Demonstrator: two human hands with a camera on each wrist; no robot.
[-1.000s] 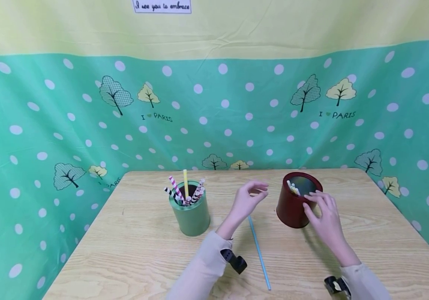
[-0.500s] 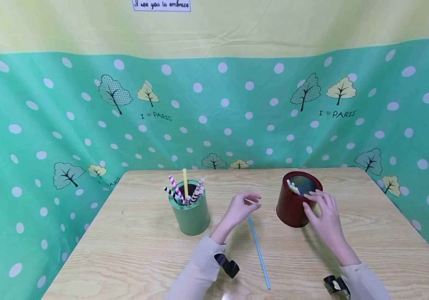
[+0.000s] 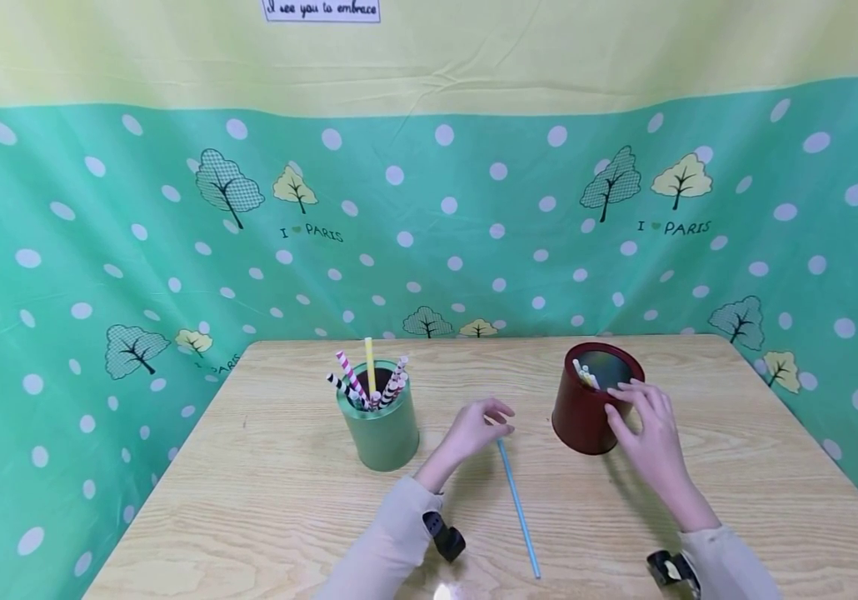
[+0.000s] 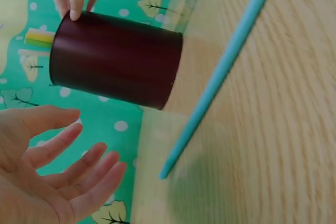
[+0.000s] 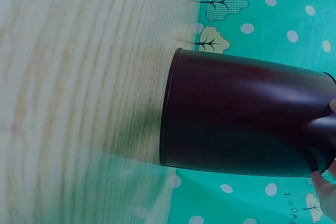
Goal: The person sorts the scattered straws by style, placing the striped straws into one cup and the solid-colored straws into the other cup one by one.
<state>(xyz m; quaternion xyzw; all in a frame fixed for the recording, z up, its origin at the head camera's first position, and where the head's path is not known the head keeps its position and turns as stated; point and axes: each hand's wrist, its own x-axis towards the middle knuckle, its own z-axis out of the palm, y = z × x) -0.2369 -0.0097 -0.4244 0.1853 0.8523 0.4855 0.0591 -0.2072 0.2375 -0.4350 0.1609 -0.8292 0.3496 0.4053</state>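
A light-blue straw lies on the wooden table between the two containers. Just above its far end hovers my left hand, with fingers loosely bent and nothing held; the left wrist view shows the same hand apart from the straw. My right hand holds the near right rim of a dark red canister, which stands upright with a few pale straws leaning inside. In the right wrist view, fingertips touch the top end of the canister.
To the left stands a green canister with several striped straws and a taller yellow straw. A polka-dotted green cloth hangs behind the wooden table and along its sides.
My left hand has come down and a little to the left, toward the far end of the blue straw. My right hand and both canisters have stayed in place.
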